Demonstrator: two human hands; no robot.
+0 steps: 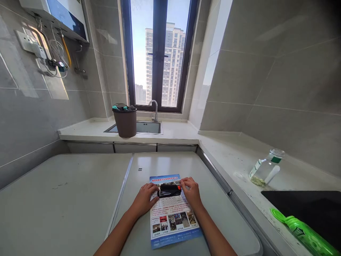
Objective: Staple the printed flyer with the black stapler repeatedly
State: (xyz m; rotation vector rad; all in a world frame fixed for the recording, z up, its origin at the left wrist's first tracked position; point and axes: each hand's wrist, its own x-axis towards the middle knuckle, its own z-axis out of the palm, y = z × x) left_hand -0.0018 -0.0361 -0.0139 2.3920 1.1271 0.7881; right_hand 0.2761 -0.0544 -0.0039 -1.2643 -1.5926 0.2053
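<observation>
A black stapler point(169, 190) with a red part at its right end lies across a printed leaflet point(173, 217) on the table. My left hand point(146, 196) has its curled fingers and thumb at the stapler's left end. At the other end, my right hand point(191, 192) pinches near the red part, its fingertips partly hiding what they touch. Both forearms come in from the bottom of the view. Two short grey strips point(140, 169), which look like staples, lie on the table beyond my left hand.
Left of the leaflet, a metal seam point(122, 192) divides the tabletop. Behind stands a brown bucket point(125, 122) by the sink point(149, 127) and faucet point(154, 108). On the right counter are a clear glass jar point(266, 169), a black panel point(314, 206) and a green packet point(306, 233).
</observation>
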